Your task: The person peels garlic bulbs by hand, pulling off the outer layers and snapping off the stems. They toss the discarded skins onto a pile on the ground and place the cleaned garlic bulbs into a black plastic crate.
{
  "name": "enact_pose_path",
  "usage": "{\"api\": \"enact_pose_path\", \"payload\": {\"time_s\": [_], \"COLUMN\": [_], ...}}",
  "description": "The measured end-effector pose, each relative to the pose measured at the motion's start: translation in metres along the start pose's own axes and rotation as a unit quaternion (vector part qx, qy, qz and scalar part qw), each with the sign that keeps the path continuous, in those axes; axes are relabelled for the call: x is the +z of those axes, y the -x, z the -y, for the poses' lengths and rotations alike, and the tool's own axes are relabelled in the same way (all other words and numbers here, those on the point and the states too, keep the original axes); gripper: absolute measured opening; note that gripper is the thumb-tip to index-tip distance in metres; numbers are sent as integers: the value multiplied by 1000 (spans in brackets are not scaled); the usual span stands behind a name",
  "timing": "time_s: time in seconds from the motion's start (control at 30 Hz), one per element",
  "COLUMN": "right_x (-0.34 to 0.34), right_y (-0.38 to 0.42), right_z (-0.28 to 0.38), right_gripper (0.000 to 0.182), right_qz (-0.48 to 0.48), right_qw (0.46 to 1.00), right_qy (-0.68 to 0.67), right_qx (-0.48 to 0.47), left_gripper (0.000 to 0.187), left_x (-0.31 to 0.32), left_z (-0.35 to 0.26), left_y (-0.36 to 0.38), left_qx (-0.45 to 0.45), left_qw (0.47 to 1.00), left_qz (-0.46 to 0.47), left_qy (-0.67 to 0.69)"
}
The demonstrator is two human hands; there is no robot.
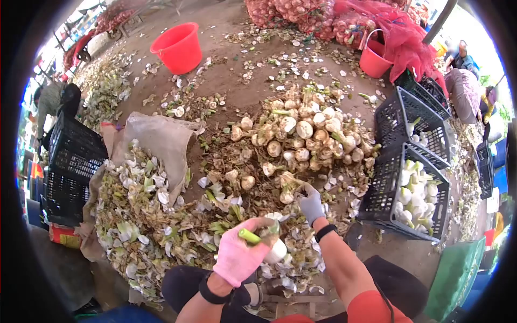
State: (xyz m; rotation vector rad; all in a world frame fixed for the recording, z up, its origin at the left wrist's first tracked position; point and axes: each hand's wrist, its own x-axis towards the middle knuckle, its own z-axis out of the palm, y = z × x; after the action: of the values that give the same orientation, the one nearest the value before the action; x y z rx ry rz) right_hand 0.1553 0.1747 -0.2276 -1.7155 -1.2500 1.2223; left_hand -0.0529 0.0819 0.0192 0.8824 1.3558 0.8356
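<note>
My left hand, in a pink glove, is closed around a garlic bulb with a cut green stem that points up and left. My right hand, in a grey-white glove, reaches to the near edge of a heap of untrimmed garlic. Its fingers are bent beside a bulb with roots; whether they grip it is unclear. Peeled leaves and skins lie on the ground below and left of both hands.
At the right, a black crate holds white trimmed bulbs, with another crate behind it. A red bucket and a smaller pink bucket stand farther back. Black crates stand left. Other people are at both far sides.
</note>
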Motion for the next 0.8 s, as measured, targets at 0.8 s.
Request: {"api": "enact_pose_path", "payload": {"time_s": [0.8], "right_x": [-1], "right_y": [70], "right_z": [114], "right_gripper": [39], "right_qz": [161], "right_qw": [922], "right_qy": [-352], "right_qx": [14], "left_gripper": [55], "left_x": [12], "left_z": [19], "left_y": [-11], "left_qx": [155], "left_qw": [913], "left_qz": [-71], "left_qy": [-372]}}
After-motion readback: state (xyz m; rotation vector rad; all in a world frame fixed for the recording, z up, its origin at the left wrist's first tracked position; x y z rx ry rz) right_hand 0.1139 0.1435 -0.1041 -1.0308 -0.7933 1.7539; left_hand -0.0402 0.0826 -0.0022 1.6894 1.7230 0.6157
